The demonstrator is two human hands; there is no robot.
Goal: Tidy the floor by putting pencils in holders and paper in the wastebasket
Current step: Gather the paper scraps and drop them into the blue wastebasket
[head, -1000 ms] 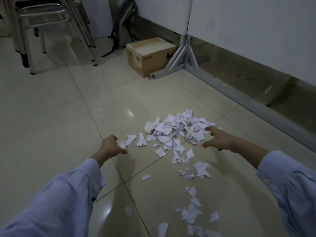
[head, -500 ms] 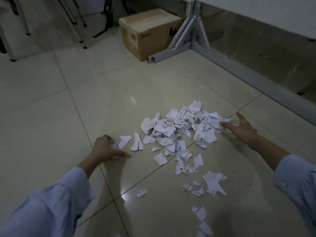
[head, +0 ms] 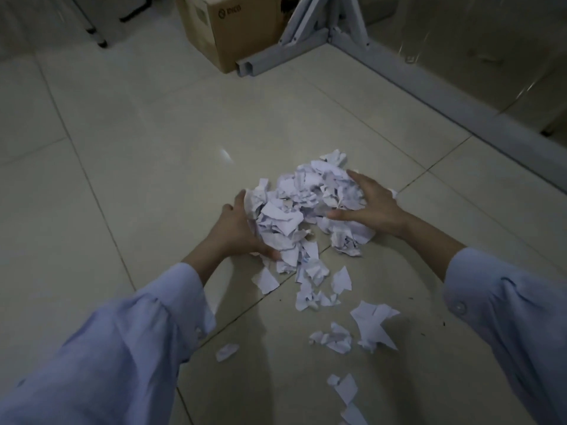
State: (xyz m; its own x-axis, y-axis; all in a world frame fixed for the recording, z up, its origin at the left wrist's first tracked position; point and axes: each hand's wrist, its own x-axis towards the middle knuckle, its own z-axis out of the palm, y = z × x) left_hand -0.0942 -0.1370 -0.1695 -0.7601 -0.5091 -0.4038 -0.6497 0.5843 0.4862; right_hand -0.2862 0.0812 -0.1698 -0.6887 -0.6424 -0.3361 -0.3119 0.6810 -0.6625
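A heap of torn and crumpled white paper scraps (head: pixel 291 210) lies on the tiled floor in the middle of the head view. My left hand (head: pixel 236 231) cups the heap's left side, with its fingertips hidden behind the paper. My right hand (head: pixel 372 207) lies on the heap's right side with spread fingers pressing it inward. Several loose scraps (head: pixel 376 326) trail from the heap toward me. No pencil, holder or wastebasket is in view.
A brown cardboard box (head: pixel 233 29) stands at the back, against the foot of a grey metal frame (head: pixel 306 47) whose rail (head: pixel 460 108) runs along the right. Chair legs (head: pixel 99 41) stand at the back left. Bare tiles (head: pixel 92 179) lie to the left.
Both hands have swept inward from either side and now press the spread scraps into one tighter heap. The camera has tilted down and moved closer.
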